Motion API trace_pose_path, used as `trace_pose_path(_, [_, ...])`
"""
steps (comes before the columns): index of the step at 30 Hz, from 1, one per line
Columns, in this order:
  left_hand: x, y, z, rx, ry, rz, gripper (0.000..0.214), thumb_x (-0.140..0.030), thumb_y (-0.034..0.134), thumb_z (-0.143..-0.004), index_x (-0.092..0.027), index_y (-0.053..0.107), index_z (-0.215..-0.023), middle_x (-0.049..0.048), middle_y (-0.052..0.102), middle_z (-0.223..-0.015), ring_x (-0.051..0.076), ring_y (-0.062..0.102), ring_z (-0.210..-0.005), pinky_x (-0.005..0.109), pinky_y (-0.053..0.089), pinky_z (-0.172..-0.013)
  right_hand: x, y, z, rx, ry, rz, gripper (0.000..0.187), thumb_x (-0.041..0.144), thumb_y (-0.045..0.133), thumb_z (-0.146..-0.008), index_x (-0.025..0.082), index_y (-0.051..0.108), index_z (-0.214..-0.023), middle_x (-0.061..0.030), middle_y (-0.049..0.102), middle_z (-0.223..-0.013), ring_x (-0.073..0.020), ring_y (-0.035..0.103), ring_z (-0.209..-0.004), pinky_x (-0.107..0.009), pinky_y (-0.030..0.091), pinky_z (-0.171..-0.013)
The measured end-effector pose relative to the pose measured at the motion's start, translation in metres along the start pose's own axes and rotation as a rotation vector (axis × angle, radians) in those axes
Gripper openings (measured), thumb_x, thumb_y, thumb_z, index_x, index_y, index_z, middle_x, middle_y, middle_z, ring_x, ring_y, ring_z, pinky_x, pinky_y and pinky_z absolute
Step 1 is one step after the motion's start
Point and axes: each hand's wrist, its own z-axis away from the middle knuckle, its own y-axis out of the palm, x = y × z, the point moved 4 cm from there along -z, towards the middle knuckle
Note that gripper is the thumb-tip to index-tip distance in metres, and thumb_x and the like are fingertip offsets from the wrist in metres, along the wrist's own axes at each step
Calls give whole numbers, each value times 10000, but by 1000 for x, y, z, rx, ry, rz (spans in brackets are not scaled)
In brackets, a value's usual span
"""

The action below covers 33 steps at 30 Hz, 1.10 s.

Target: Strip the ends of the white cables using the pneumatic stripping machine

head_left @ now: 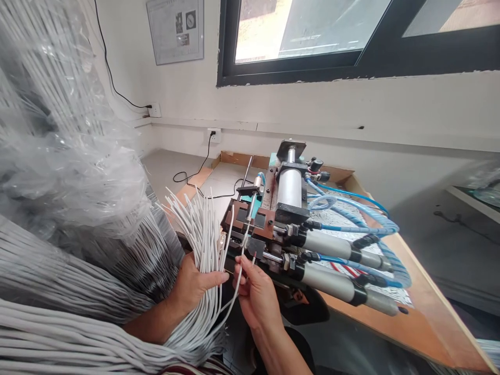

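Note:
A thick bundle of white cables [203,250] stands upright in my left hand [193,284], whose fingers wrap round it with the thumb across the front. My right hand [253,291] pinches a single white cable [235,299] between thumb and fingertips. That cable's upper end reaches up to the jaws of a pneumatic wire-stripping machine [255,221], just beyond my fingers. Whether the jaws touch the cable, I cannot tell. The lower part of the bundle runs back over my left forearm and lap.
Long grey-white cables [58,276], partly in clear plastic wrap [78,172], fill the left side. Silver air cylinders [332,245] and blue hoses [351,229] jut right from the machine. It stands on a wooden-edged table [422,312] below a window [312,31].

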Motion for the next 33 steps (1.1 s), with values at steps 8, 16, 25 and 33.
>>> trace_pose_path(8, [2,10,11,177,-28,-58,331,-103,693,-538,-148,663,-864,12,682,-734,192,605,-711,300,460,-708,3,18,9,210,9,42,270,395,729,-586,142,654,-646,72,381,-437,-53,332,-425,-184,301,-433])
trace_pose_path(16, [14,2,14,116,-49,-92,127,-136,675,-572,-137,635,-693,-15,607,-584,132,543,-547,246,443,-553,-6,-9,16,11,-172,137,262,366,732,-584,165,680,-743,20,541,-587,-60,382,-461,-185,280,-412])
trace_pose_path(25, [27,-7,10,2,-182,23,180,-190,702,-570,-143,608,-715,-17,612,-600,156,597,-570,263,474,-531,-4,-7,5,-10,-95,102,270,338,766,-509,140,695,-677,20,530,-525,-32,332,-406,-164,201,-360])
trace_pose_path(33, [22,-9,7,-45,-161,49,175,-181,698,-578,-136,586,-705,-24,607,-548,144,592,-502,261,478,-505,-6,-5,1,6,-69,100,246,332,756,-533,121,675,-631,35,472,-474,-27,297,-385,-168,191,-356])
